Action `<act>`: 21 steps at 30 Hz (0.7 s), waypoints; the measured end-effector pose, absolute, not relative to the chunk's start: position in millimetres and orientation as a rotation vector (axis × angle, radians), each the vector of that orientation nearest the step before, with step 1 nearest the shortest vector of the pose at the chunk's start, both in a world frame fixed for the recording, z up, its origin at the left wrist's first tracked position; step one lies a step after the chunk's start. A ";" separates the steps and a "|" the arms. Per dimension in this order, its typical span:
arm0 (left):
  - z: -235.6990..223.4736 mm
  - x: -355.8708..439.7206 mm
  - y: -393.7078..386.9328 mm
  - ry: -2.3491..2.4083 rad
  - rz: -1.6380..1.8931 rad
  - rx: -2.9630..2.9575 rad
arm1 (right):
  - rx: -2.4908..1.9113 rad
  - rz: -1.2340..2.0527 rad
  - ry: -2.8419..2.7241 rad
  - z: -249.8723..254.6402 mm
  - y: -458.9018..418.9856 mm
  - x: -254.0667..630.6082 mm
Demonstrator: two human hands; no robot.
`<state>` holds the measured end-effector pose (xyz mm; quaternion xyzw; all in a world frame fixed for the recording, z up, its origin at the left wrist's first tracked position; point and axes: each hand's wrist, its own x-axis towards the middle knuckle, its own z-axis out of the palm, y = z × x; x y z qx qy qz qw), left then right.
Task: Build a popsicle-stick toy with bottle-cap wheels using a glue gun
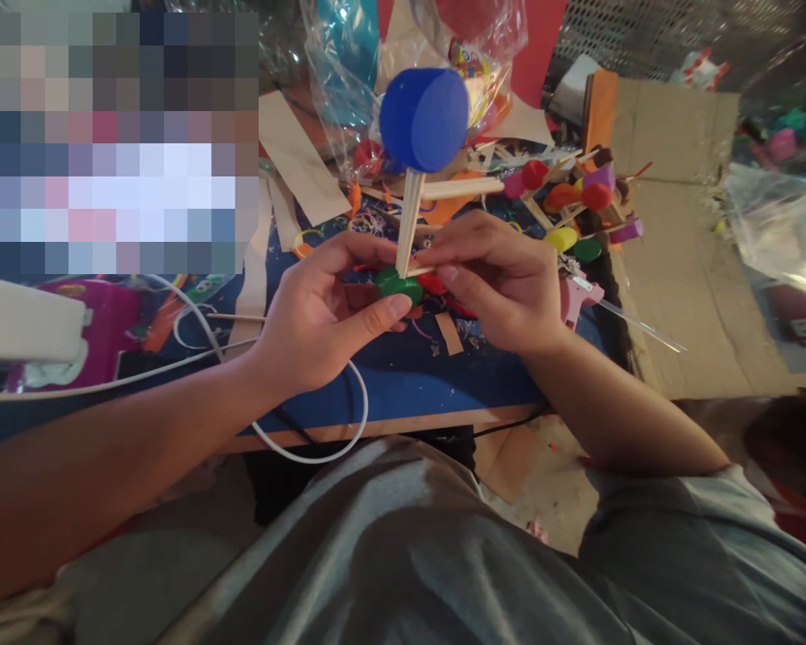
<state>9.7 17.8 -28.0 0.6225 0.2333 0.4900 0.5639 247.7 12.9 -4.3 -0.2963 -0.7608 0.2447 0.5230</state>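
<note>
A blue table (403,390) is stretching beneath craft scraps (450,333). Above its near part, the left hand (309,309) is clasping a green disc (393,285), from which pale sticks (411,215) are rising to a blue cylinder (423,121); just beside it, the right hand (507,278) is pinching a thin stick (422,270) near their base.

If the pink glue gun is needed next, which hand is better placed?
Probably the right hand, though it pinches a small stick: the pink glue gun lies close beside it. The left hand is farther away, holding the green disc.
</note>
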 end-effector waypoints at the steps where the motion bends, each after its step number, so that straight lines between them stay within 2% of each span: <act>1: -26.4 9.6 17.8 0.562 1.141 1.458 | -0.703 0.585 -1.839 -3.9 13.1 247.8; 15: -18.2 6.3 19.8 0.478 0.940 1.303 | -0.619 0.642 -1.896 -3.1 16.9 253.3; 21: -16.7 6.4 19.4 0.464 0.925 1.338 | -0.720 0.469 -1.981 10.4 17.3 259.7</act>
